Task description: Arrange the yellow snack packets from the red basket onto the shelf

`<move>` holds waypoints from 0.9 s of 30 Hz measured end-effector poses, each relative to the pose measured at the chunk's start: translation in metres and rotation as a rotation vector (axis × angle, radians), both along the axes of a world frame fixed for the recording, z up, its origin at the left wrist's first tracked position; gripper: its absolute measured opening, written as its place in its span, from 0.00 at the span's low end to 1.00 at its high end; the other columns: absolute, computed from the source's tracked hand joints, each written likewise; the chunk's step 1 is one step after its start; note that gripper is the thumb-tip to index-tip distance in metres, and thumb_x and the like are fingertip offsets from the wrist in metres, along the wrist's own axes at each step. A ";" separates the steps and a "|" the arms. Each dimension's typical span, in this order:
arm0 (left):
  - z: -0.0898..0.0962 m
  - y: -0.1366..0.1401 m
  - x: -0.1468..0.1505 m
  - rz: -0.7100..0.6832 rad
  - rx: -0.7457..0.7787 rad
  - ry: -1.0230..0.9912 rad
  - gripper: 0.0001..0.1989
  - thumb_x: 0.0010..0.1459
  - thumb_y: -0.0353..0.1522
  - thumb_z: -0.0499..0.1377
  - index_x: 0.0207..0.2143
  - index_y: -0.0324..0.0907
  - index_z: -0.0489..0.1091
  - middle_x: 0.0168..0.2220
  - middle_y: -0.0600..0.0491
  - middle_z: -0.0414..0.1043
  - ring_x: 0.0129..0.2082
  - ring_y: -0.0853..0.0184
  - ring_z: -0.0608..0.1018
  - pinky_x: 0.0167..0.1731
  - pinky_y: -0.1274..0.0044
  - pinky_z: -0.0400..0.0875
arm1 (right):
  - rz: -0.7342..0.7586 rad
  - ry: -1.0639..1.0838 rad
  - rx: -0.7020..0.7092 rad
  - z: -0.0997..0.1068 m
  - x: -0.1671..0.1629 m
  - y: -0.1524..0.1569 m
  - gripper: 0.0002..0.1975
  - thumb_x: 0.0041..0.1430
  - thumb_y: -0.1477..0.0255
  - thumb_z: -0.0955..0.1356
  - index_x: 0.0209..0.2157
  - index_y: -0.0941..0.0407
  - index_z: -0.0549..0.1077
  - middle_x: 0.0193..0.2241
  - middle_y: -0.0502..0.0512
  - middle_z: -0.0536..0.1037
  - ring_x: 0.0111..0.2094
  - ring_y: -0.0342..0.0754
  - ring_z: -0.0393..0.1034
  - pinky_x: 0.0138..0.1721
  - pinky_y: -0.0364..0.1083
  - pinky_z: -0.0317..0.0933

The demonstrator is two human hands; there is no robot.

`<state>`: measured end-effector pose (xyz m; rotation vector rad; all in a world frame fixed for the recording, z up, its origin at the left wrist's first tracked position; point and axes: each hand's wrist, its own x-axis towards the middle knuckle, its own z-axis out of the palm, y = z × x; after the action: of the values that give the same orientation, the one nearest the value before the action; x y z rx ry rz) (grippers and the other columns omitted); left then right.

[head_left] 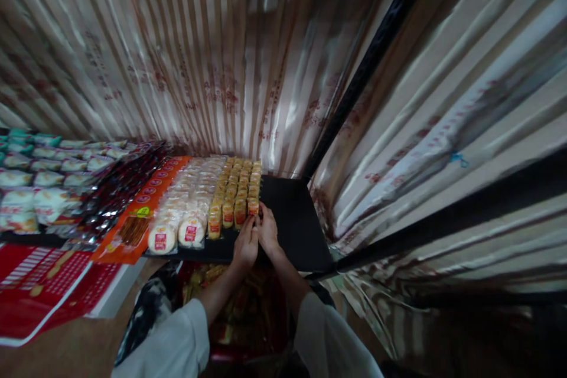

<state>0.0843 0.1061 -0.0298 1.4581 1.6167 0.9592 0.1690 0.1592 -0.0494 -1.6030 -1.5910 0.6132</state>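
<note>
Small yellow wrapped snack packets (240, 210) stand in several close rows on a black shelf (292, 230). At the front of the rightmost row, both my hands meet at a snack packet with a red label (253, 207). My left hand (246, 243) is at its lower front, fingers drawn together. My right hand (267, 230) lies along its right side, fingers bent around the edge. Parts of the fingertips are hidden where the hands touch. Left of these rows are clear packets of round white crackers (192, 232).
Farther left lie an orange snack bag (146, 207), dark shiny packets (119, 195) and white-and-green packets (48, 177). Below the shelf, a red container (230, 354) holds more yellow packets. A red-and-white box (48, 289) is at lower left. Black posts (354, 94) and pleated sheeting (212, 59) enclose the shelf.
</note>
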 end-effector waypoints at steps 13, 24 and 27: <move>-0.013 0.001 0.004 -0.002 0.031 -0.102 0.23 0.61 0.32 0.46 0.59 0.40 0.59 0.62 0.49 0.55 0.62 0.66 0.58 0.63 0.69 0.49 | 0.016 0.010 -0.006 -0.011 -0.005 0.001 0.24 0.56 0.75 0.59 0.55 0.54 0.64 0.44 0.58 0.70 0.44 0.48 0.67 0.46 0.46 0.63; 0.000 -0.041 -0.016 -0.026 0.091 0.023 0.18 0.58 0.28 0.47 0.48 0.38 0.68 0.50 0.47 0.70 0.51 0.65 0.71 0.54 0.72 0.63 | -0.066 0.087 0.086 0.002 -0.009 -0.049 0.19 0.59 0.70 0.59 0.51 0.59 0.66 0.47 0.62 0.70 0.45 0.48 0.68 0.48 0.47 0.63; 0.000 -0.060 -0.021 -0.035 0.090 0.022 0.16 0.57 0.27 0.47 0.44 0.39 0.69 0.45 0.48 0.73 0.46 0.66 0.73 0.50 0.74 0.65 | -0.029 0.161 0.095 0.008 -0.010 -0.079 0.17 0.60 0.70 0.58 0.49 0.57 0.68 0.43 0.59 0.73 0.41 0.46 0.70 0.43 0.45 0.66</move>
<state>0.0634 0.0463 -0.0299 1.5571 1.5764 1.0105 0.1589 0.0803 -0.0410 -1.4668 -1.4550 0.6251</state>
